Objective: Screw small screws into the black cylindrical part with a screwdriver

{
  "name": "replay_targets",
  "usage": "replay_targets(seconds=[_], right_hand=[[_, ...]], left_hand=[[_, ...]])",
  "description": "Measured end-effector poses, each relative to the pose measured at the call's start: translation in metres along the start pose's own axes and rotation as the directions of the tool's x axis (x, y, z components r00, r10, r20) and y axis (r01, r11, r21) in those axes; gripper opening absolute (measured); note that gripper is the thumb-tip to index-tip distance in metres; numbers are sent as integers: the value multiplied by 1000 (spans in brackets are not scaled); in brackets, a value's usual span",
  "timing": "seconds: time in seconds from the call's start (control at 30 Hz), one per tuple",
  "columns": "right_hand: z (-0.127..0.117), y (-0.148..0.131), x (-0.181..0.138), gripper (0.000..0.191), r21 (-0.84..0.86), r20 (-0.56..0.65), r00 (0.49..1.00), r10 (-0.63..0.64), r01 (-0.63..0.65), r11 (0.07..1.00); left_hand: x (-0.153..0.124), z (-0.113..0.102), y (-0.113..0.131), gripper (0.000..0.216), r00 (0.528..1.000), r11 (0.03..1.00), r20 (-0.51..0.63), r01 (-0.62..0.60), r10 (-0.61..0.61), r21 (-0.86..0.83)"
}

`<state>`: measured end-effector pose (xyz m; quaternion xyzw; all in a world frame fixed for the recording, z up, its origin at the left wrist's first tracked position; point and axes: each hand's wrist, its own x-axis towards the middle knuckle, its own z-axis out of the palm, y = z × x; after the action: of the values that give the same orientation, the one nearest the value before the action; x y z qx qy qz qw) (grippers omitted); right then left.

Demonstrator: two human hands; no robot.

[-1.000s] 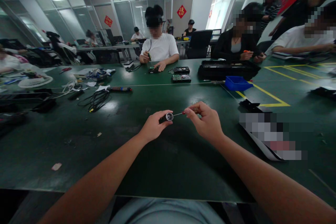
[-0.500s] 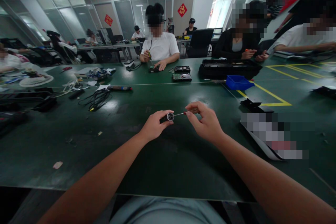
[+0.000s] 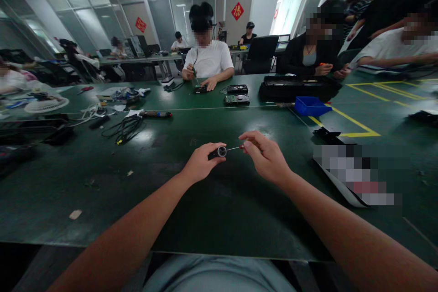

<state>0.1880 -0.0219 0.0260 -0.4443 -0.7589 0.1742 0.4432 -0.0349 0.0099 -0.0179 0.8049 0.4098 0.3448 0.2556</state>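
Observation:
Between the thumb and fingers of my left hand (image 3: 200,162) is a small dark cylindrical part (image 3: 221,151) with a round, light-rimmed end facing me. My right hand (image 3: 267,155) is closed on the reddish handle of a thin screwdriver (image 3: 233,148). Its metal shaft runs left to the rim of the round end; whether the tip sits in a screw is too small to tell. Both hands are held over the green table (image 3: 219,210), in front of me.
Black cables (image 3: 125,130) and a dark screwdriver-like tool (image 3: 155,114) lie to the left. A blue bin (image 3: 311,106), a long black casing (image 3: 297,89) and a white panel (image 3: 337,182) are on the right. Across the table, a person (image 3: 208,61) works near circuit boards (image 3: 237,99).
My right fingers have shifted slightly around the screwdriver handle, with the thumb and index changing position. My left hand and the cylindrical part stay almost in place.

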Motion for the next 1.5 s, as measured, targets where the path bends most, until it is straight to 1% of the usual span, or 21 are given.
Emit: replay_targets(seconds=[0.1, 0.2, 0.37, 0.43, 0.5, 0.57, 0.63, 0.83, 0.9, 0.97, 1.07, 1.2, 1.27, 1.4, 1.5], right_hand=[[0, 0, 0, 24, -41, 13, 1000, -4, 4, 999], [0, -1, 0, 21, -78, 10, 1000, 3, -2, 997], [0, -2, 1, 21, -59, 10, 1000, -10, 11, 998], [0, -2, 2, 20, -75, 9, 1000, 17, -16, 997], [0, -3, 3, 25, -100, 12, 998, 58, -56, 993], [0, -3, 3, 26, -104, 11, 996, 84, -82, 991], [1, -2, 3, 24, -96, 15, 996, 83, -81, 992], [-1, -1, 1, 23, -81, 42, 999, 19, -16, 997], [-1, -2, 1, 21, -88, 50, 998, 36, -31, 996], [-1, -3, 2, 25, -90, 48, 997, 61, -57, 994], [1, -4, 2, 24, -75, 42, 996, 81, -78, 994], [1, -4, 2, 30, -45, 46, 997, 58, -55, 997], [1, -5, 1, 28, -42, 48, 998, 51, -49, 998], [0, -5, 1, 24, -16, 35, 992, 124, -124, 992], [1, -3, 0, 21, 52, -36, 986, 162, -160, 986]], left_hand=[[0, 0, -3, 40, 1000, 1000, -25, -2, 2, -5], [0, 0, -3, 40, 999, 1000, -33, 8, -8, -5], [0, 0, -1, 41, 1000, 1000, -16, 18, -18, 4], [0, 0, -1, 41, 1000, 1000, -17, 19, -19, 6], [0, 0, -1, 40, 1000, 1000, -23, 16, -16, 9], [0, 1, -2, 40, 1000, 1000, -23, 5, -5, 12], [0, 1, -2, 40, 1000, 1000, -12, -4, 4, 14], [-1, 0, -1, 40, 1000, 1000, -16, -4, 4, 5], [-1, 0, -1, 40, 1000, 1000, -19, 1, -1, 1], [0, 0, -1, 40, 1000, 1000, -26, 5, -5, 3], [0, 0, -1, 40, 999, 1000, -32, 7, -7, 5], [0, -1, -1, 40, 998, 999, -51, 33, -33, -7], [0, -2, 0, 39, 998, 999, -52, 41, -41, -8], [0, -2, 4, 40, 999, 999, -28, 34, -34, 2], [0, -2, 5, 40, 999, 999, -17, 29, -29, 15]])
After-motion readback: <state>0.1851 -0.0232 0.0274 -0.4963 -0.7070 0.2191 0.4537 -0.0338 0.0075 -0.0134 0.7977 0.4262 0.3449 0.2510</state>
